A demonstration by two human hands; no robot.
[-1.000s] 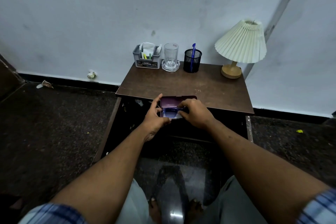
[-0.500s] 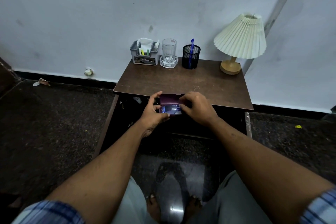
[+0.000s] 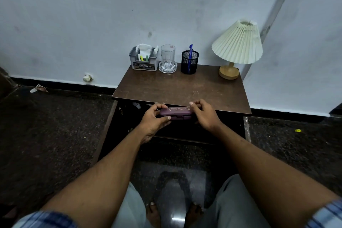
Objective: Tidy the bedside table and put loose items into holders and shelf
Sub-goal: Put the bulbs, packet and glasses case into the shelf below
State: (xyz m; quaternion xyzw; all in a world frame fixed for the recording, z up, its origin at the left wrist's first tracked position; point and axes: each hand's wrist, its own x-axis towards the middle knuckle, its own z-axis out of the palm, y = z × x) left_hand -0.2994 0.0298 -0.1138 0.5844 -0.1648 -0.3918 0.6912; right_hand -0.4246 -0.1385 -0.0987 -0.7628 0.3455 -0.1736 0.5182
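A purple glasses case (image 3: 175,113), lid down, is held level just in front of the brown bedside table (image 3: 181,89), over its dark open shelf (image 3: 185,133). My left hand (image 3: 153,120) grips the case's left end, thumb under and fingers on top. My right hand (image 3: 203,114) grips its right end. At the back of the table stand a grey organiser (image 3: 144,60) with papers and markers, a clear glass (image 3: 168,59) on a glass coaster, and a black mesh pen cup (image 3: 190,62) with a blue pen.
A cream pleated lamp (image 3: 237,46) on a wooden base stands at the table's back right. White walls meet in a corner behind it. Scraps lie on the dark floor (image 3: 46,135) at left and right. My knees and bare feet are below.
The case was open with something bluish inside; its lid has come down and it is now closed. Both hands shifted to its ends. The camera tilted slightly.
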